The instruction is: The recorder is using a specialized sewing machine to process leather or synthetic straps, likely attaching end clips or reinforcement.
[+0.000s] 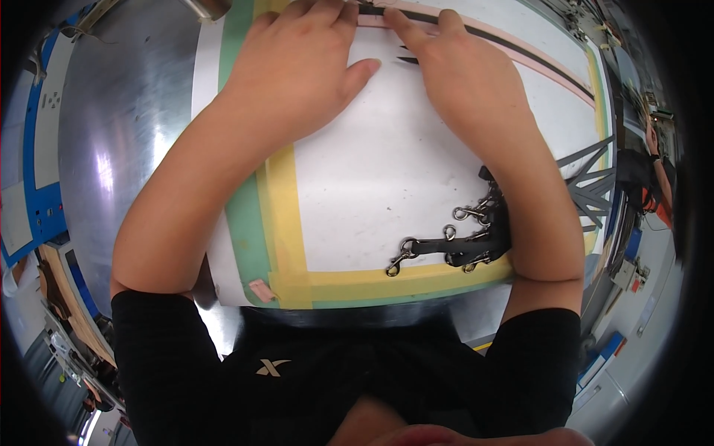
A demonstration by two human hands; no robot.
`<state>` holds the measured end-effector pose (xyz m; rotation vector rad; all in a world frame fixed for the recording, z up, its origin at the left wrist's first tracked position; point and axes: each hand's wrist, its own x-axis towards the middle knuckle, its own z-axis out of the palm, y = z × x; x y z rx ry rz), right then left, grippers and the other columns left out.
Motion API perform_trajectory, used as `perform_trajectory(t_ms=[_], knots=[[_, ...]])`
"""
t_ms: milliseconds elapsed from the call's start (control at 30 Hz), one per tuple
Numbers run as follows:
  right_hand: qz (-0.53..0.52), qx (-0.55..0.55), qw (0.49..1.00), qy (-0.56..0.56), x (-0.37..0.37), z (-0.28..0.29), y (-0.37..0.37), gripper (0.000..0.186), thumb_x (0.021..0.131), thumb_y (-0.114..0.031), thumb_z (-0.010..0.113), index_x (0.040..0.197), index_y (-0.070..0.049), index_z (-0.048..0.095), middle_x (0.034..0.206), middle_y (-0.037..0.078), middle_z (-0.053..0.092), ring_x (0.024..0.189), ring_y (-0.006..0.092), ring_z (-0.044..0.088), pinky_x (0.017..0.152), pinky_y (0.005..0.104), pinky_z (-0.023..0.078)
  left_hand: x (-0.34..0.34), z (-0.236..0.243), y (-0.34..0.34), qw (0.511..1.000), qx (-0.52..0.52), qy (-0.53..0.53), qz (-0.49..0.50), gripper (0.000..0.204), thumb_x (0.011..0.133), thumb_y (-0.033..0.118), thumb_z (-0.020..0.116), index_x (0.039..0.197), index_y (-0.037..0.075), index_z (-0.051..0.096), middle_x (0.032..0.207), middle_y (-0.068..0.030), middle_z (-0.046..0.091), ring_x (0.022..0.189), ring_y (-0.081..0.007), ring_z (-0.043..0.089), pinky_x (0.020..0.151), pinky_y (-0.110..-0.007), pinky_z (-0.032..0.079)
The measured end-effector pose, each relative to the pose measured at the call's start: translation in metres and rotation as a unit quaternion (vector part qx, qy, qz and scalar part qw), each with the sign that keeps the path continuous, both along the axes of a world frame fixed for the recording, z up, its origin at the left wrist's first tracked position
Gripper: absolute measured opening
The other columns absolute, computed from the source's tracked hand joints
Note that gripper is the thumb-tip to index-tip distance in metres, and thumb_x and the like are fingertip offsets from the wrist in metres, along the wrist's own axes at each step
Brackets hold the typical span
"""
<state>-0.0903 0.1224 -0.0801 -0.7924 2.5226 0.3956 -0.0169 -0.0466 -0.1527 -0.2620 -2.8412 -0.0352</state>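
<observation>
We're pressing a black strap [416, 16] flat at the white board's [387, 186] far edge w/ left hand [297, 67] & right hand [461, 74], fingertips pinching it. Next likely needs steady alignment; clip straps [454, 241] wait nearby.

- At your nine o'clock, a white rectangular label [50, 123] is sitting on a blue panel [30, 160], bearing small dark marks.
- At your eight o'clock, a second pale rectangular label [16, 217] is lying lower on that panel.
- No packages or screens are showing.
</observation>
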Motion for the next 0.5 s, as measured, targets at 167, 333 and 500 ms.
perform_trajectory(t_ms=[167, 333, 500], knots=[[0.055, -0.138, 0.978, 0.143, 0.005, -0.042, 0.024, 0.059, 0.093, -0.032, 0.063, 0.148, -0.01, 0.058, 0.13, 0.023, 0.06, 0.089, 0.041, 0.074, 0.079, 0.0484, 0.06, 0.001, 0.003, 0.003, 1.0, 0.008, -0.01, 0.012, 0.06, 0.099, 0.041, 0.065, 0.142, 0.0, 0.058, 0.14, -0.0167, 0.061, 0.131, -0.0346, 0.058, 0.109, -0.049, 0.044], [0.115, -0.244, 0.938, 0.218, 0.006, -0.047, 0.028, 0.052, 0.094, -0.007, 0.052, 0.146, -0.009, 0.061, 0.109, 0.024, 0.064, 0.08, 0.0378, 0.073, 0.069, 0.0449, 0.061, -0.003, -0.006, -0.004, 1.0, -0.002, 0.027, -0.005, 0.054, 0.101, 0.037, 0.062, 0.137, -0.004, 0.059, 0.131, -0.0178, 0.065, 0.123, -0.0333, 0.061, 0.103, -0.047, 0.047], [0.124, -0.231, 0.937, 0.229, 0.004, -0.049, 0.027, 0.053, 0.094, -0.007, 0.052, 0.146, -0.01, 0.06, 0.109, 0.024, 0.065, 0.081, 0.0377, 0.073, 0.071, 0.0442, 0.061, 0.002, 0.039, 0.008, 0.996, 0.018, -0.091, 0.003, 0.06, 0.102, 0.041, 0.058, 0.133, -0.01, 0.058, 0.13, -0.0199, 0.064, 0.124, -0.0323, 0.06, 0.106, -0.047, 0.044]])
